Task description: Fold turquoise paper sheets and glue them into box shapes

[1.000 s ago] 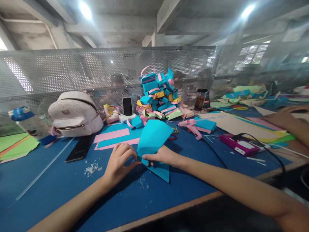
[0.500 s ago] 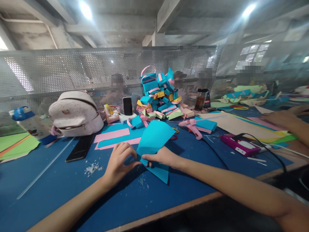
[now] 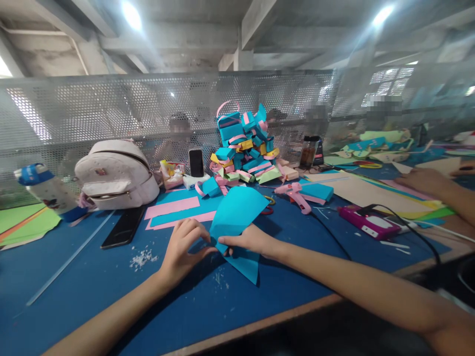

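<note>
The person's left hand (image 3: 183,247) and right hand (image 3: 248,241) meet over a sheet of turquoise paper (image 3: 236,213) near the middle of the blue bench (image 3: 92,282). The sheet is bent at a crease: its upper part stands tilted up behind the hands, and its lower part lies on the bench, pointing toward the front edge. The left hand is curled, its fingertips pressed together on the sheet's left edge at the fold; the right hand pinches the sheet at the same crease, thumb toward the left hand, so the two hands almost touch. Just behind the sheet lie flat pink and turquoise strips (image 3: 174,210), and farther back rises a heap of small folded paper boxes (image 3: 245,148) with a phone (image 3: 196,163) propped upright beside it. A white backpack (image 3: 116,173) sits to the left, with a dark phone (image 3: 124,227) lying flat before it and a bottle (image 3: 46,190) tipped on its side farther left. A pink glue gun (image 3: 295,194) lies to the right of the sheet. At the far right, another person's hand (image 3: 423,180) rests on large paper sheets.
</note>
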Available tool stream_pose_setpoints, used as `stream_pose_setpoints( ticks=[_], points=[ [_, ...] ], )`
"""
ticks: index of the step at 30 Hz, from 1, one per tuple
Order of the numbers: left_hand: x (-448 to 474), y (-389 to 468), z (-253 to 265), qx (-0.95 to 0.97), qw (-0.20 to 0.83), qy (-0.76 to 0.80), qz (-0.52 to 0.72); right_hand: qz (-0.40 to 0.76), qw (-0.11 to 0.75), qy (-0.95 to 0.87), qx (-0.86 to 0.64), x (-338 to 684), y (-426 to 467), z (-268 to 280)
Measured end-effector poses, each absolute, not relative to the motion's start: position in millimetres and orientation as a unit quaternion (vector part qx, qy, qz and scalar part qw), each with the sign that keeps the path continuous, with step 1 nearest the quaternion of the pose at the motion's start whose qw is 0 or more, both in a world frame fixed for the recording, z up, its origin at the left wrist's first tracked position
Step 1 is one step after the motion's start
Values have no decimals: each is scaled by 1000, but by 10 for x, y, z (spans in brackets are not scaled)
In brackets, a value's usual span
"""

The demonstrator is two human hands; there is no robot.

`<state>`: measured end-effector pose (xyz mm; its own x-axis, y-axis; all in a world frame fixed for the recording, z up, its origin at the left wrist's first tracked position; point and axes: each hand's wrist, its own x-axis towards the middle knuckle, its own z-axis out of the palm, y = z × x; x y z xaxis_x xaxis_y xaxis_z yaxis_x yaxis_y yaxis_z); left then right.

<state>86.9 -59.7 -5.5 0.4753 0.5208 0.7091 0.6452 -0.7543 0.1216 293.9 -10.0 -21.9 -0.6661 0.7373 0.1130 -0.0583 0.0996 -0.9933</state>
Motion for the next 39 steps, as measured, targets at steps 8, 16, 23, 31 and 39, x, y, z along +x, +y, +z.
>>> stream_pose_setpoints(
  ticks=[8,16,23,31,39],
  points=[
    [848,-602,-50,-880,150,-296,-339,673,306,-625,-251,2925,-110,-190],
    [836,-617,-63,-868,175,-277,-372,754,279,-558,-207,2929,-73,-181],
    [837,-619,-55,-876,190,-261,-357,784,251,-532,-198,2935,-56,-201],
    [849,-666,-73,-894,232,-248,-294,749,242,-566,-244,2939,-35,-249],
    [893,-658,-68,-884,218,-269,-314,692,230,-632,-262,2951,-18,-246]
  ],
)
